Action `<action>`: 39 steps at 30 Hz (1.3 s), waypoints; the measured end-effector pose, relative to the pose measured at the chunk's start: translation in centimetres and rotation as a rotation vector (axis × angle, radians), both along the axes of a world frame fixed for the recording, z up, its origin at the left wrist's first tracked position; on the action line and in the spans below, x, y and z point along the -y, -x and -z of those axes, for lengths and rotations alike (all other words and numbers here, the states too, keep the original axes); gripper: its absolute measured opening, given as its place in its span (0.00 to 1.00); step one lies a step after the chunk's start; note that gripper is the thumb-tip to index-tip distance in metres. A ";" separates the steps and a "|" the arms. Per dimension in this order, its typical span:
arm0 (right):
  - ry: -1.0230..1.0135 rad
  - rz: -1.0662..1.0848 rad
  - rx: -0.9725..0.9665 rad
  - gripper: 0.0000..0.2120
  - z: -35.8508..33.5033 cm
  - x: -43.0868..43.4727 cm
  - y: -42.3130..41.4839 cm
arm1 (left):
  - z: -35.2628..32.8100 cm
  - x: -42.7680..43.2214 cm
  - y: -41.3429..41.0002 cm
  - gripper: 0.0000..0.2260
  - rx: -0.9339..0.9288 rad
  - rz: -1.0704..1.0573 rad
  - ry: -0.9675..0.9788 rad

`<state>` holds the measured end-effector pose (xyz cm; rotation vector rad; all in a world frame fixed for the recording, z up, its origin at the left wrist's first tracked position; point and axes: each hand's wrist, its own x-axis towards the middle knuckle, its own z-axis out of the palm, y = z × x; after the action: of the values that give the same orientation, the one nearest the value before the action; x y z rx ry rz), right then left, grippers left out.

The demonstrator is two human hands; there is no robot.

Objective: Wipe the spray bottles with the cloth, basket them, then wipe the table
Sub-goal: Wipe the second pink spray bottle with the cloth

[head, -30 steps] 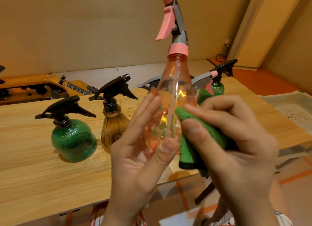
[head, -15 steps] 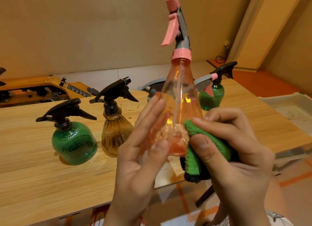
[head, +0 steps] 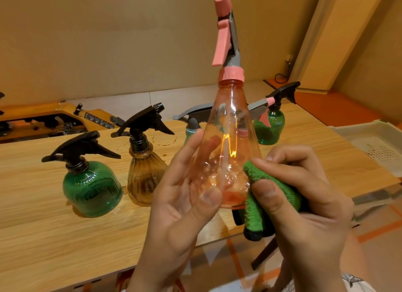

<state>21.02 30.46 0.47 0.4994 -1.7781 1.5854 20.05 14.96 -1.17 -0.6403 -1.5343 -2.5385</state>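
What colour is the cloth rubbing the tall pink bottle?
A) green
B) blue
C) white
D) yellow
A: the cloth that the right hand pinches against the pink bottle is green.

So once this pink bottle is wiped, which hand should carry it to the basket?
Left, probably. The left hand grips the pink bottle near its base, while the right hand is full, pinching the green cloth against it. The basket lies on the right, so the left must reach across.
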 end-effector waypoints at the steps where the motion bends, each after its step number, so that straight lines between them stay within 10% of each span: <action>1: -0.029 0.021 0.022 0.10 -0.2 -0.1 0.0 | -0.1 0.0 0.0 0.31 -0.008 -0.009 -0.001; 39: -0.181 0.122 -0.084 0.13 -1.6 0.2 1.0 | -0.8 -0.1 -0.5 0.32 -0.067 -0.228 0.104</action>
<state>20.06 30.29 2.12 0.5237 -1.8612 1.3090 20.52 15.04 -0.36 -0.5222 -1.6229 -2.2619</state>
